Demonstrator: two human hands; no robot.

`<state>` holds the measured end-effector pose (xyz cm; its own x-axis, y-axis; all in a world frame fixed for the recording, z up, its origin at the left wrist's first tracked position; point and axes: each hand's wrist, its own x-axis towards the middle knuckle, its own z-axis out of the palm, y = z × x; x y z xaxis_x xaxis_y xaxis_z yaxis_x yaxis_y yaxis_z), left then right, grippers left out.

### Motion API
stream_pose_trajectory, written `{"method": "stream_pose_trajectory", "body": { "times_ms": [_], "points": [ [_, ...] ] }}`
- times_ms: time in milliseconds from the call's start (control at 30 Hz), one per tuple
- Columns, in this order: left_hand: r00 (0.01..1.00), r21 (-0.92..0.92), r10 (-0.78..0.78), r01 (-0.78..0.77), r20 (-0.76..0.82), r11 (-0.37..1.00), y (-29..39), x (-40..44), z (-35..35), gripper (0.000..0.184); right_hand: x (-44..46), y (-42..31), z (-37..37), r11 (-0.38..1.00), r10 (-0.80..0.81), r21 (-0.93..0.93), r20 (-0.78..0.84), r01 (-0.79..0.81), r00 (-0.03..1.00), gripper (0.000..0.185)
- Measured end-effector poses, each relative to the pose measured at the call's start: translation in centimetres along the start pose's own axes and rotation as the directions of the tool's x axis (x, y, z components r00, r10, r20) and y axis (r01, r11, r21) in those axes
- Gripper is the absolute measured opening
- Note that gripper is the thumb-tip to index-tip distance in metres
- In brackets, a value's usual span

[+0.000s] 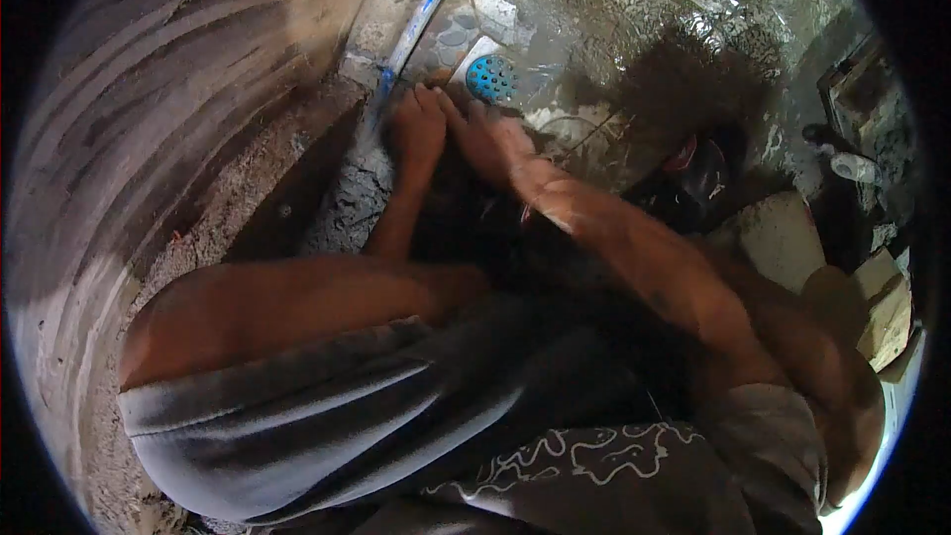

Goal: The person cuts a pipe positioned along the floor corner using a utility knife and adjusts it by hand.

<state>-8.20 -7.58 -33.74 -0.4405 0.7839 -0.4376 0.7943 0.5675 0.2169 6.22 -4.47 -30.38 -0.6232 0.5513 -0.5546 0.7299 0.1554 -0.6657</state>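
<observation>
A round blue drain cover (491, 78) with holes sits in a pale square plate on the wet floor. Just left of it, my left hand (417, 127) is down at the floor, its fingertips touching or nearly touching those of my right hand (480, 135). My right hand lies beside the lower left edge of the drain plate. The fingers of both hands are bent and partly in shadow, and anything under them is hidden. A pale pipe with blue marks (428, 8) runs up from near my left hand.
A rough, streaked wall (149, 119) curves along the left. Wet, grey floor (634, 0) spreads across the top. Dark shoes (698, 166) show right of the hands. Broken tile pieces (887, 312) and a small pale bottle-like object (855, 167) lie at the right.
</observation>
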Motion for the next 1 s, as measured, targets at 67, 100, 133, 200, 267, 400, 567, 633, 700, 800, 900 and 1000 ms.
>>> {"method": "stream_pose_trajectory", "body": {
  "times_ms": [67, 100, 133, 200, 267, 400, 567, 633, 700, 800, 900, 1000],
  "points": [
    [0.997, -0.015, 0.072, -0.072, 0.010, 0.997, -0.8, 0.7, 0.2, 0.043, 0.3, -0.5, -0.3, 0.997, 0.025, 0.077, 0.021, -0.027, 0.999, 0.058],
    [0.997, -0.043, 0.073, -0.071, 0.040, 0.997, -0.8, 0.4, -0.6, 0.042, 0.1, -1.0, -0.2, 0.992, 0.039, 0.118, 0.039, -0.043, 0.998, 0.057],
    [0.995, -0.075, 0.081, -0.077, 0.060, 0.994, -0.4, 0.7, -1.2, 0.042, 0.4, -1.4, -0.1, 0.986, 0.072, 0.148, 0.033, -0.076, 0.997, 0.057],
    [0.999, -0.108, -0.016, 0.019, 0.028, 0.994, 0.6, 0.4, -2.0, 0.041, 0.4, -2.3, 0.7, 0.965, 0.145, 0.217, 0.030, -0.148, 0.989, 0.056],
    [0.999, -0.130, -0.038, 0.035, -0.025, 0.991, 0.9, 0.9, -2.3, 0.039, 0.8, -2.7, 0.0, 0.930, 0.144, 0.340, 0.007, -0.137, 0.990, 0.056],
    [0.996, -0.116, -0.002, -0.008, -0.085, 0.993, -0.5, 1.1, -0.7, 0.037, 1.8, -1.8, -0.1, 0.940, 0.073, 0.328, 0.056, -0.088, 0.996, 0.054],
    [0.996, -0.028, -0.008, 0.006, -0.085, 1.000, 1.8, -0.8, -1.8, 0.037, 0.4, -1.1, -0.9, 0.962, 0.101, 0.238, 0.138, -0.132, 0.985, 0.050],
    [0.985, 0.029, 0.068, -0.064, -0.161, 0.998, -0.4, 0.8, 0.9, 0.038, 1.4, -0.9, -1.4, 0.971, 0.094, 0.211, 0.085, -0.110, 0.992, 0.050],
    [0.985, 0.008, 0.086, -0.086, -0.147, 0.996, -0.2, 0.8, 0.9, 0.038, 2.3, -1.4, -0.2, 0.969, 0.091, 0.230, 0.002, -0.089, 0.996, 0.050],
    [0.990, -0.055, -0.022, 0.014, -0.136, 0.998, 0.2, -0.2, -0.2, 0.039, 1.2, -1.0, 1.1, 0.986, 0.059, 0.162, -0.108, -0.041, 0.992, 0.051],
    [0.989, -0.102, -0.047, 0.032, -0.142, 0.994, 1.0, 0.4, -0.1, 0.038, 1.3, -1.3, 0.5, 0.988, 0.088, 0.130, -0.052, -0.081, 0.995, 0.052],
    [0.989, -0.158, -0.056, 0.034, -0.134, 0.987, 1.0, 0.8, -1.1, 0.038, 2.6, -2.0, 0.5, 0.982, 0.042, 0.189, -0.135, -0.016, 0.990, 0.050]
  ]
}}
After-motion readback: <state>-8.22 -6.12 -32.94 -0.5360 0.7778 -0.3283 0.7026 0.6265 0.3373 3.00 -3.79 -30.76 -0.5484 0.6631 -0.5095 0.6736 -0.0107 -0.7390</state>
